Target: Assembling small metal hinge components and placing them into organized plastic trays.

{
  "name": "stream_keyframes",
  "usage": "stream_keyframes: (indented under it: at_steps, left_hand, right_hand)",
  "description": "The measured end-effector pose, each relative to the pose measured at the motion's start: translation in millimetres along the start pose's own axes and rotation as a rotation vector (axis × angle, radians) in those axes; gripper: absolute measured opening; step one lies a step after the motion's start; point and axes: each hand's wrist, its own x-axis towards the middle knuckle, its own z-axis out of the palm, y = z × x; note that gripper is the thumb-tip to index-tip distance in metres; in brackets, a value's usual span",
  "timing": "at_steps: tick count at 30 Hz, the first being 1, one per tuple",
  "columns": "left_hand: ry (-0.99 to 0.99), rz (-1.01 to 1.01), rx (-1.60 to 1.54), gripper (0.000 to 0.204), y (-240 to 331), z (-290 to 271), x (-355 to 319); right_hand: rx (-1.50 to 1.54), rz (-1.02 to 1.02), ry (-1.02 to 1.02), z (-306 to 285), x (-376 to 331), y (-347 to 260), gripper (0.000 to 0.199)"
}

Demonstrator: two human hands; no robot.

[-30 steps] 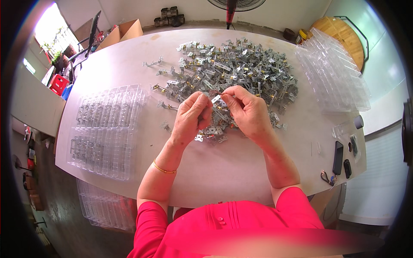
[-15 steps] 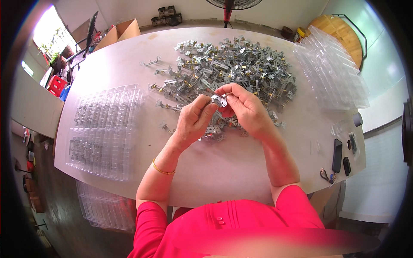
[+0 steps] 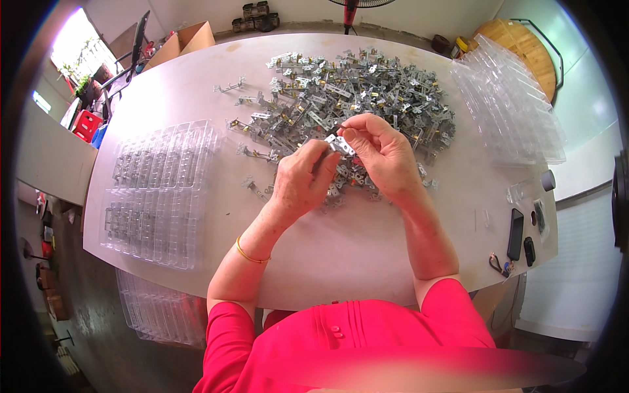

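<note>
A small silvery metal bracket (image 3: 339, 145) is pinched between both hands in front of the near edge of a heap. My left hand (image 3: 303, 177) grips its left side with thumb and fingers closed. Fingertips of my right hand (image 3: 385, 160) close on its upper right side, near a short dark piece whose kind I cannot make out. Behind and around my hands spreads a large pile of similar metal brackets (image 3: 367, 88), some with yellowish parts. A few single brackets lie apart along the pile's left side.
Clear plastic trays (image 3: 157, 226) with metal parts in their compartments lie on the white table (image 3: 341, 262) at left. More clear trays (image 3: 508, 105) are stacked at far right. A phone (image 3: 515, 234), a key ring (image 3: 501, 264) and small items rest near the right edge.
The bracket has turned between my hands and shows a broader, holed face. My right fingers have shifted slightly up and right; the whole view has moved a little.
</note>
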Motion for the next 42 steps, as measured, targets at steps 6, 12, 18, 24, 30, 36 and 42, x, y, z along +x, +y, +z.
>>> stream_keyframes:
  at_steps: [6, 12, 18, 24, 30, 36, 42]
  left_hand:
    - [0.074, -0.034, 0.075, 0.010, -5, 1, -1]
    - [-0.045, -0.174, -0.147, 0.024, 3, -16, 5]
    - [-0.352, -0.489, -0.871, 0.042, -4, -26, 7]
    - [-0.309, -0.484, -1.015, 0.043, -6, -23, 6]
    - [-0.139, -0.405, -0.980, 0.046, -12, -16, 6]
    - [-0.106, -0.449, -0.939, 0.047, -10, -16, 8]
    - [-0.085, -0.433, -0.863, 0.050, -15, -11, 5]
  right_hand:
    - [0.063, 0.134, -0.108, 0, -1, 6, 0.012]
    - [0.067, 0.153, -0.040, -8, 2, -5, 0.011]
    - [0.074, 0.135, -0.003, -14, 5, -8, 0.009]
    - [-0.142, -0.108, 0.108, -14, 7, 0, 0.008]
    - [-0.319, -0.122, 0.070, -2, -4, -15, 0.009]
    - [-0.416, -0.124, 0.015, -1, -7, -18, 0.011]
    - [-0.550, -0.230, -0.028, 2, -9, -14, 0.007]
